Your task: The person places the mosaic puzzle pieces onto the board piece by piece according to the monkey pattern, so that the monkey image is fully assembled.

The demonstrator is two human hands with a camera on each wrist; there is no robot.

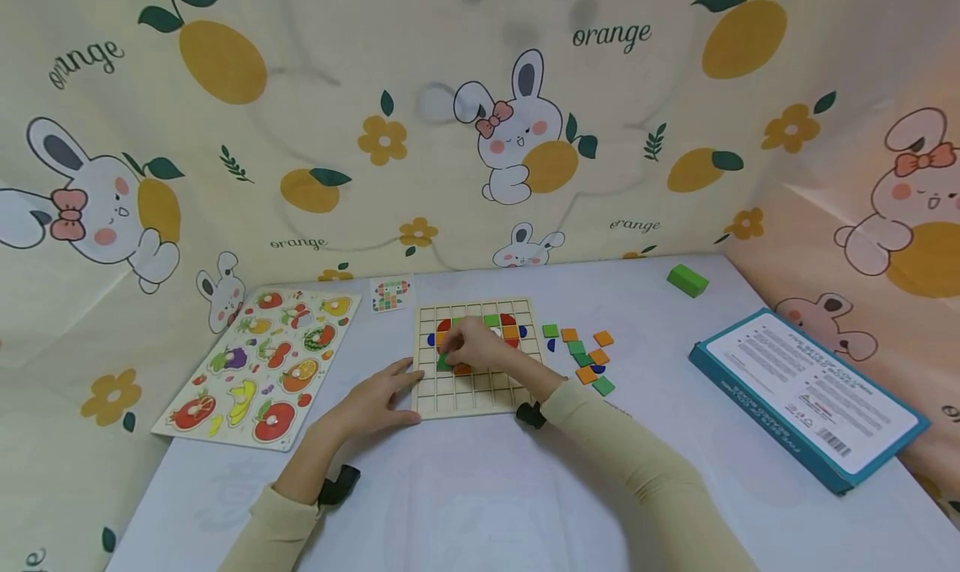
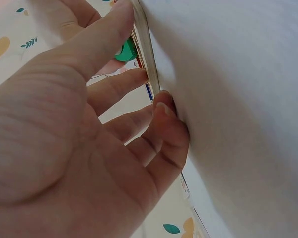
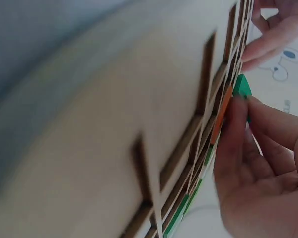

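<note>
A wooden grid board [image 1: 450,401] lies on the white table with red, orange, green and blue pieces set in its upper cells. Over its left part, my right hand [image 1: 478,343] pinches a green tile [image 3: 242,85] between thumb and index finger; in the right wrist view the tile stands tilted beside an orange tile [image 3: 221,115]. My left hand [image 1: 378,398] rests at the board's left edge. Its fingertips touch the board's side in the left wrist view, fingers mostly extended. The right hand hides some of the cells beneath it.
Loose orange, green and blue pieces [image 1: 577,347] lie right of the board. A fruit puzzle board [image 1: 255,380] is at the left, a small pattern card [image 1: 392,294] behind. Farther right are a green block [image 1: 687,280] and a blue-edged box [image 1: 810,397].
</note>
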